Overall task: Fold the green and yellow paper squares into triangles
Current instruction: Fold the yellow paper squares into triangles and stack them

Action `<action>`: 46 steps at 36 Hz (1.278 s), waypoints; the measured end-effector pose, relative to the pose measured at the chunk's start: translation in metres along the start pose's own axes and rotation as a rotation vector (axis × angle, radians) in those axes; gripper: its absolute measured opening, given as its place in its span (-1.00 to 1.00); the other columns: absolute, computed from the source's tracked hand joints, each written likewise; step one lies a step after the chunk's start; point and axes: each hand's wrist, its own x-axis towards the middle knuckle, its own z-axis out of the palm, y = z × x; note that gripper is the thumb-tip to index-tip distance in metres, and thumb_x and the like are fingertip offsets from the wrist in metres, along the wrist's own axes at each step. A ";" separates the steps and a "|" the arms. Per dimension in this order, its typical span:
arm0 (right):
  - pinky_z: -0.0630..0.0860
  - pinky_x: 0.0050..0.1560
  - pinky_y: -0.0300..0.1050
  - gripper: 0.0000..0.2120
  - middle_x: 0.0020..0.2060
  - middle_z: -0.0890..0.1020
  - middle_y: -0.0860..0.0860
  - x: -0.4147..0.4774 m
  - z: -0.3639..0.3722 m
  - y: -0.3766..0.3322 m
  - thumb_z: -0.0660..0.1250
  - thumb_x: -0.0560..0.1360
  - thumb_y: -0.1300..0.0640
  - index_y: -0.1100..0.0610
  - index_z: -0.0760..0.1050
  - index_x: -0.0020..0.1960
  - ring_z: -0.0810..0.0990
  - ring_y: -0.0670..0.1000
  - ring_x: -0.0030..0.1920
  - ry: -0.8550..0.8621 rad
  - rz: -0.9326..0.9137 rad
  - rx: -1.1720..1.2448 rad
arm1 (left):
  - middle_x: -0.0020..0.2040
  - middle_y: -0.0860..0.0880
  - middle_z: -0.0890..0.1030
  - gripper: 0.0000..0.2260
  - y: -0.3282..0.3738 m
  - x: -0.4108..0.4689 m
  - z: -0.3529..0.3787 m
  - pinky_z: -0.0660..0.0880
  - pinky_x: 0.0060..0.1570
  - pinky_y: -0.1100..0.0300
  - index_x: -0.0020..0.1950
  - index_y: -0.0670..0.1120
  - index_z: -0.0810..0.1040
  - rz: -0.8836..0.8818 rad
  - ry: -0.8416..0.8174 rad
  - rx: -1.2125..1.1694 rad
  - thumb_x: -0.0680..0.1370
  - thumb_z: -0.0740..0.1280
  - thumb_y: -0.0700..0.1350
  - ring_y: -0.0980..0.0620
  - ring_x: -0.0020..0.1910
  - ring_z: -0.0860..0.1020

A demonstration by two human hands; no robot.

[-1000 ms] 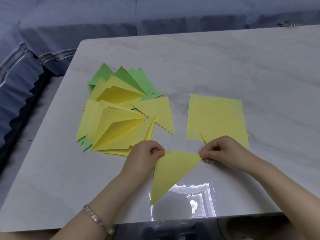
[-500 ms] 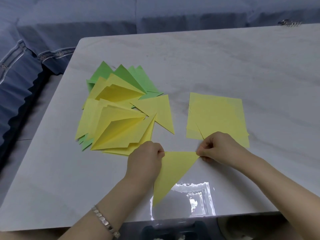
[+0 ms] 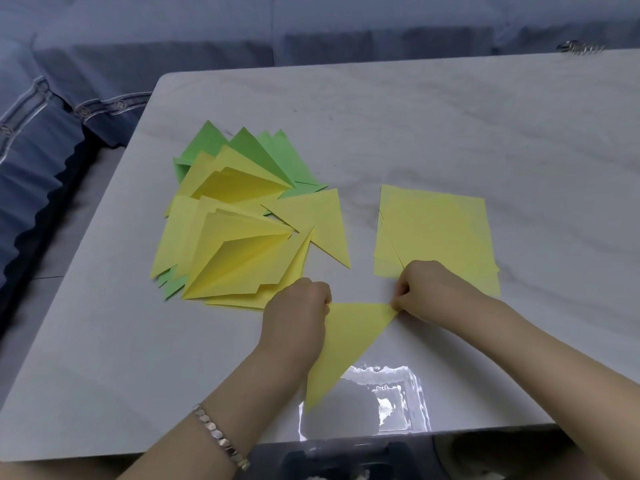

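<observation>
Head view: two hands [image 3: 294, 317] [image 3: 429, 289] on one yellow triangle [image 3: 349, 337]

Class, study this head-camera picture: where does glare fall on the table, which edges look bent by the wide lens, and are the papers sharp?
Head view: a bright ceiling-light reflection glares on the glossy table near its front edge, just below the yellow triangle held by the left hand and right hand; the table's far edge looks slightly bowed; the paper edges are fairly sharp, with soft shadows under the folded pile.
</observation>
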 end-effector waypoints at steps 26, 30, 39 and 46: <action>0.32 -0.31 -0.39 -0.69 -0.40 0.47 -0.08 -0.033 0.026 0.029 0.39 0.39 0.27 -0.03 0.37 -0.37 0.42 -0.17 -0.33 0.491 -0.195 0.375 | 0.13 -0.11 0.26 -0.41 -0.005 0.005 -0.007 0.21 -0.19 0.12 0.45 0.36 -0.11 0.462 -0.219 0.407 0.63 0.03 -0.22 -0.07 0.13 0.33; 0.41 -0.08 -0.27 -0.77 -0.12 0.58 0.02 -0.054 0.054 0.029 0.37 0.36 0.27 0.09 0.54 0.00 0.50 -0.04 -0.10 0.610 -0.656 0.144 | 0.16 -0.11 0.26 -0.39 -0.006 0.006 -0.007 0.21 -0.19 0.13 0.45 0.35 -0.12 0.457 -0.220 0.451 0.62 0.03 -0.23 -0.05 0.15 0.32; 0.34 0.24 -0.11 -0.76 0.07 0.60 0.02 -0.064 0.085 0.024 0.30 0.49 0.10 0.14 0.59 0.10 0.49 0.05 0.17 0.508 -0.934 -0.129 | 0.17 -0.09 0.25 -0.44 -0.007 0.007 -0.006 0.24 -0.16 0.15 0.45 0.35 -0.12 0.453 -0.253 0.451 0.63 0.00 -0.18 -0.05 0.16 0.31; 0.33 0.25 0.02 -0.75 0.11 0.59 0.01 -0.066 0.091 0.027 0.22 0.53 0.03 0.06 0.56 0.13 0.47 0.01 0.21 0.503 -0.874 -0.208 | 0.16 -0.07 0.24 -0.46 -0.007 0.007 -0.008 0.22 -0.16 0.17 0.45 0.35 -0.11 0.451 -0.266 0.428 0.64 -0.01 -0.15 -0.04 0.16 0.30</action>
